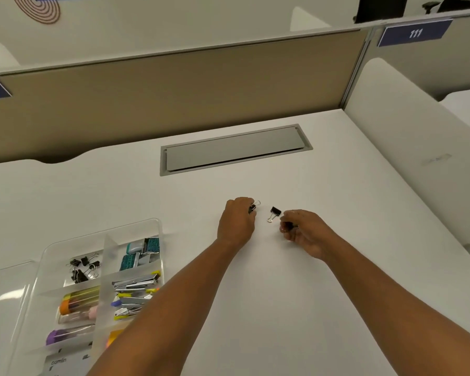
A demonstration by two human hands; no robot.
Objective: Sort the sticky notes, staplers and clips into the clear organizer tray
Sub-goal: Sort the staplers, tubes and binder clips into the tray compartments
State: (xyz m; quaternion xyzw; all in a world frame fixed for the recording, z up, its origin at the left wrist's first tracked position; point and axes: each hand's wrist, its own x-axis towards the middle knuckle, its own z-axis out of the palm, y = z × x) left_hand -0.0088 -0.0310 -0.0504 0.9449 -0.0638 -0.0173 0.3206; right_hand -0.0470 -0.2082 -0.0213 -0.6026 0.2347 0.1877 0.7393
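"Why are both arms stretched so far out?"

"The last clips lie far from the tray (158, 226). The left hand (236, 221) is curled shut on a black clip (253, 207). The right hand (301, 232) pinches something small and dark, likely a clip too. One more clip (274, 213) sits loose on the surface (337, 267), between the hands."

"Where will they go?"

"I think in the far-left box of the tray, with the other clips (83, 267). The staplers (136, 289) have their own box beside it."
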